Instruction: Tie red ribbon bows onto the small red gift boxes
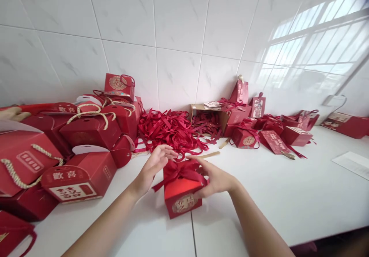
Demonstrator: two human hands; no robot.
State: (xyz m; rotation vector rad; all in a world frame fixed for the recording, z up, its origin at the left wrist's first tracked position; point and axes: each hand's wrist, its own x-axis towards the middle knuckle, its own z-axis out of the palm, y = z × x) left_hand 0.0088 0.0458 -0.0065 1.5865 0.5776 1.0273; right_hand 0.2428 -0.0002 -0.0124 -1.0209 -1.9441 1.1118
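Observation:
A red gift box (181,201) with a gold round emblem on its front stands upright on the white table. A dark red ribbon bow (184,172) is tied on its top. My right hand (215,178) curves around the box's right side, its fingers wrapped over the edge near the bow. Just off the box's upper left is my left hand (154,168), its fingers apart and nothing in them. Behind both hands lies a heap of loose red ribbons (167,130).
Red boxes with rope handles (83,176) are piled at the left. Small finished boxes (245,138) and an open carton (197,109) stand along the tiled wall. Papers (351,164) lie at the right. A person's hand (13,114) shows at the far left.

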